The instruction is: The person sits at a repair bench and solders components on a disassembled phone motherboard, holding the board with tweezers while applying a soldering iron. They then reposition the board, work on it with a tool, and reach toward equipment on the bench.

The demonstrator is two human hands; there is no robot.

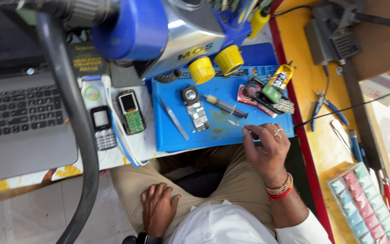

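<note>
Blue mat: right hand fingertips hide small part.

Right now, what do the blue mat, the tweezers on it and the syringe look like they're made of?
Blue mat: likely silicone or rubber, matte, with moulded compartments along its far edge. Tweezers: metal, by the grey sheen and thin tapered form. Syringe: seemingly translucent plastic barrel with dark contents. The right hand rests at the mat's near edge; the left hand lies on the thigh.
</note>
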